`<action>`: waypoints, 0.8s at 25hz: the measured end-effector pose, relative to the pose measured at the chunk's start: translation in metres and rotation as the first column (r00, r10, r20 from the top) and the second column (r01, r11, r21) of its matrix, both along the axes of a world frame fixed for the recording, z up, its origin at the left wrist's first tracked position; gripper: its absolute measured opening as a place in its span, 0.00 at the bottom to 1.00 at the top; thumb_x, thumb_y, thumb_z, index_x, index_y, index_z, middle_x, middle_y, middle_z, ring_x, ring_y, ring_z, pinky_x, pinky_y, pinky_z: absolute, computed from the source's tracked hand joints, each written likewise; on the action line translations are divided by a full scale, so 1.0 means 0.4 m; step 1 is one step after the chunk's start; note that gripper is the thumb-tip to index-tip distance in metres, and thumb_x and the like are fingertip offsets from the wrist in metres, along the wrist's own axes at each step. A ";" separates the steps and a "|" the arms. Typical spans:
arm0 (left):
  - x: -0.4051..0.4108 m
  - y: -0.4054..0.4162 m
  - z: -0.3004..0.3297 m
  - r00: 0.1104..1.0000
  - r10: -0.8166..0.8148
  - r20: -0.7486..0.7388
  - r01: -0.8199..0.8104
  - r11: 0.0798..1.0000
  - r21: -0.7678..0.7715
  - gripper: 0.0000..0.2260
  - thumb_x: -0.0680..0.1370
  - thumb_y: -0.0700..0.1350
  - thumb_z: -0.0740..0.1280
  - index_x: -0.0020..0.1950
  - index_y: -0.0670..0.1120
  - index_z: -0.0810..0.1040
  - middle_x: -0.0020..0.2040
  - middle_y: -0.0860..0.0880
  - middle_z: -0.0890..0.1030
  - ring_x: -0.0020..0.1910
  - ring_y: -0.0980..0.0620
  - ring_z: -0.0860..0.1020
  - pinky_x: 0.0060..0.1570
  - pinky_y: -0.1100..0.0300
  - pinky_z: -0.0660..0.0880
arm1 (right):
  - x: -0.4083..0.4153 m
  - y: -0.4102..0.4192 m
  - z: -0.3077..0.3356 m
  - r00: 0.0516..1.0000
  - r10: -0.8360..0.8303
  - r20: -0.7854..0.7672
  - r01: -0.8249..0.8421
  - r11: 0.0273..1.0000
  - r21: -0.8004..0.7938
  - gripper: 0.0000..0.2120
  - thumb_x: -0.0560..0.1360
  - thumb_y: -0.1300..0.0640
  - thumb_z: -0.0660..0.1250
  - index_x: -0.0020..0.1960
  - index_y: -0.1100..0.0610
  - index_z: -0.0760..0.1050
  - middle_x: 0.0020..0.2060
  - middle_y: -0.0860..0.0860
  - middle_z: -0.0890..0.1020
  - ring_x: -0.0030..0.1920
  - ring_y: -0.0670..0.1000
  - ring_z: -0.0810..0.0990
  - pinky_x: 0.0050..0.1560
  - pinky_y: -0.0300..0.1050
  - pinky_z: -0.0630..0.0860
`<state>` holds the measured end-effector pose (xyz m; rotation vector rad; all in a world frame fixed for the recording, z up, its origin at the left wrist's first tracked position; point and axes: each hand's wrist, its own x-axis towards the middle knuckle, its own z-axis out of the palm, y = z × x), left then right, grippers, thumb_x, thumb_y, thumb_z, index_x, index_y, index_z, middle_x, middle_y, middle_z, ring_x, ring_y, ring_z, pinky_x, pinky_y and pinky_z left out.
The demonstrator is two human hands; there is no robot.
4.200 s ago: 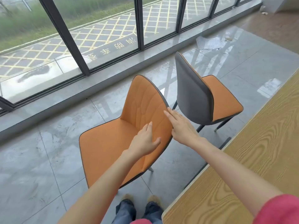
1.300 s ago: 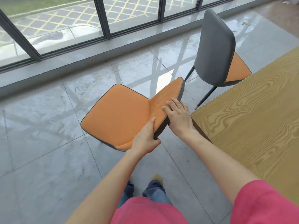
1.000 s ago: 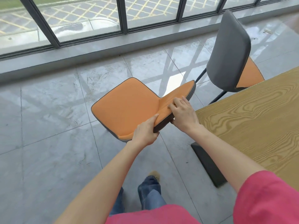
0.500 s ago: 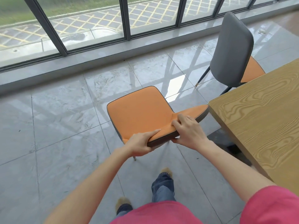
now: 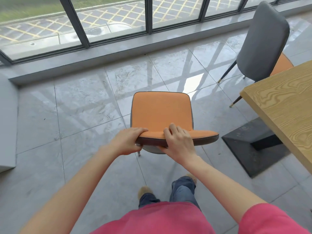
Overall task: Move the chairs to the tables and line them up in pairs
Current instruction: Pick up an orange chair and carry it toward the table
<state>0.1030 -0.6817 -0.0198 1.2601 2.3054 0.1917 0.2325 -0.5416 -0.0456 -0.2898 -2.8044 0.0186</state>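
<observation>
An orange chair [image 5: 161,110] with a grey shell stands directly in front of me, its seat facing the windows. My left hand [image 5: 126,141] grips the left end of its backrest top edge. My right hand [image 5: 177,141] grips the same edge near its middle. A second chair [image 5: 261,41], grey-backed with an orange seat, stands at the upper right, tucked against the far side of the wooden table [image 5: 287,105]. The table's corner lies just right of the chair I hold.
The table's black base plate [image 5: 253,146] rests on the tiles to the right of my chair. A low ledge [image 5: 118,53] under the windows runs along the far side. A grey block [image 5: 6,119] sits at the left edge. My feet are below the chair.
The chair I hold has swung round: its seat pointed left before and now points straight away from me. It has also come closer to the table's corner. Both hands kept their grip.
</observation>
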 end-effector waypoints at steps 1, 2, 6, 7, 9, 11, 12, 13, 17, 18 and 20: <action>0.008 -0.002 -0.002 0.999 -0.015 -0.048 0.015 1.000 -0.013 0.28 0.74 0.48 0.67 0.73 0.50 0.63 0.70 0.52 0.71 0.68 0.49 0.69 0.64 0.58 0.66 | 0.004 0.003 0.001 1.000 0.018 0.017 -0.018 1.000 0.002 0.20 0.64 0.41 0.67 0.38 0.59 0.77 0.35 0.55 0.80 0.30 0.55 0.78 0.29 0.42 0.74; 0.019 -0.001 -0.004 0.996 -0.030 -0.080 0.027 0.999 -0.030 0.29 0.74 0.51 0.67 0.73 0.49 0.62 0.72 0.51 0.69 0.70 0.49 0.67 0.66 0.57 0.64 | 0.015 0.018 0.001 0.998 0.054 0.036 -0.054 0.999 -0.004 0.20 0.62 0.42 0.72 0.40 0.59 0.78 0.36 0.55 0.80 0.31 0.55 0.79 0.30 0.42 0.75; 0.049 0.035 -0.017 0.986 -0.061 -0.154 0.064 0.998 0.015 0.30 0.75 0.55 0.66 0.73 0.49 0.61 0.72 0.51 0.68 0.71 0.49 0.66 0.68 0.55 0.61 | 0.081 0.129 -0.003 0.987 0.119 0.107 -0.111 0.991 -0.075 0.26 0.58 0.49 0.80 0.54 0.56 0.80 0.44 0.53 0.83 0.40 0.56 0.84 0.38 0.48 0.80; 0.055 0.047 -0.020 0.984 -0.073 -0.161 0.081 0.996 0.038 0.29 0.75 0.55 0.65 0.73 0.49 0.62 0.72 0.51 0.69 0.70 0.49 0.67 0.67 0.55 0.62 | 0.092 0.143 -0.003 0.989 0.102 0.110 -0.095 0.993 -0.070 0.27 0.59 0.49 0.80 0.55 0.55 0.80 0.45 0.53 0.84 0.42 0.56 0.85 0.39 0.48 0.80; 0.064 0.067 -0.028 0.979 -0.092 -0.184 0.110 0.990 0.093 0.27 0.75 0.55 0.65 0.72 0.50 0.64 0.70 0.52 0.71 0.68 0.49 0.69 0.66 0.55 0.63 | 0.099 0.152 -0.009 0.992 0.094 0.087 -0.091 0.995 -0.042 0.26 0.60 0.48 0.79 0.56 0.55 0.80 0.46 0.51 0.85 0.42 0.55 0.85 0.39 0.46 0.80; 0.061 0.077 -0.035 0.973 -0.107 -0.203 0.141 0.977 0.161 0.25 0.74 0.54 0.66 0.70 0.50 0.68 0.67 0.52 0.75 0.65 0.49 0.73 0.63 0.55 0.67 | 0.095 0.152 -0.011 0.992 0.111 0.055 -0.111 0.994 -0.014 0.23 0.61 0.47 0.77 0.54 0.54 0.81 0.45 0.49 0.86 0.41 0.52 0.86 0.38 0.42 0.80; 0.055 0.077 -0.038 0.968 -0.121 -0.221 0.169 0.962 0.213 0.25 0.73 0.54 0.68 0.68 0.50 0.71 0.64 0.52 0.78 0.62 0.49 0.77 0.58 0.55 0.71 | 0.094 0.154 -0.013 0.992 0.124 0.037 -0.123 0.992 -0.004 0.23 0.61 0.46 0.77 0.53 0.54 0.82 0.44 0.48 0.86 0.40 0.51 0.86 0.36 0.41 0.79; 0.047 0.074 -0.042 0.956 -0.147 -0.254 0.214 0.941 0.261 0.24 0.70 0.54 0.71 0.64 0.50 0.75 0.59 0.51 0.82 0.56 0.48 0.81 0.50 0.55 0.75 | 0.094 0.160 -0.016 0.990 0.139 0.020 -0.139 0.990 0.004 0.22 0.60 0.47 0.78 0.52 0.54 0.83 0.43 0.47 0.86 0.40 0.50 0.86 0.35 0.39 0.79; 0.017 0.080 -0.069 0.897 -0.193 -0.399 0.344 0.870 0.353 0.19 0.61 0.53 0.73 0.50 0.50 0.84 0.42 0.55 0.86 0.34 0.53 0.85 0.25 0.65 0.75 | 0.088 0.184 -0.029 0.979 0.203 0.003 -0.203 0.978 0.053 0.20 0.59 0.49 0.79 0.48 0.54 0.84 0.41 0.48 0.87 0.38 0.49 0.86 0.34 0.38 0.78; 0.014 0.086 -0.075 0.892 -0.198 -0.406 0.357 0.859 0.367 0.17 0.63 0.53 0.69 0.49 0.51 0.84 0.42 0.56 0.86 0.34 0.54 0.85 0.24 0.67 0.74 | 0.085 0.190 -0.031 0.978 0.208 -0.004 -0.208 0.976 0.062 0.18 0.59 0.49 0.77 0.47 0.54 0.84 0.40 0.47 0.87 0.37 0.48 0.86 0.36 0.37 0.75; 0.006 0.111 -0.084 0.900 -0.218 -0.378 0.366 0.849 0.381 0.17 0.66 0.53 0.62 0.48 0.52 0.84 0.42 0.56 0.86 0.33 0.56 0.84 0.23 0.67 0.73 | 0.074 0.216 -0.032 0.978 0.207 -0.011 -0.206 0.977 0.063 0.18 0.59 0.49 0.74 0.47 0.54 0.85 0.40 0.47 0.87 0.37 0.48 0.86 0.41 0.38 0.70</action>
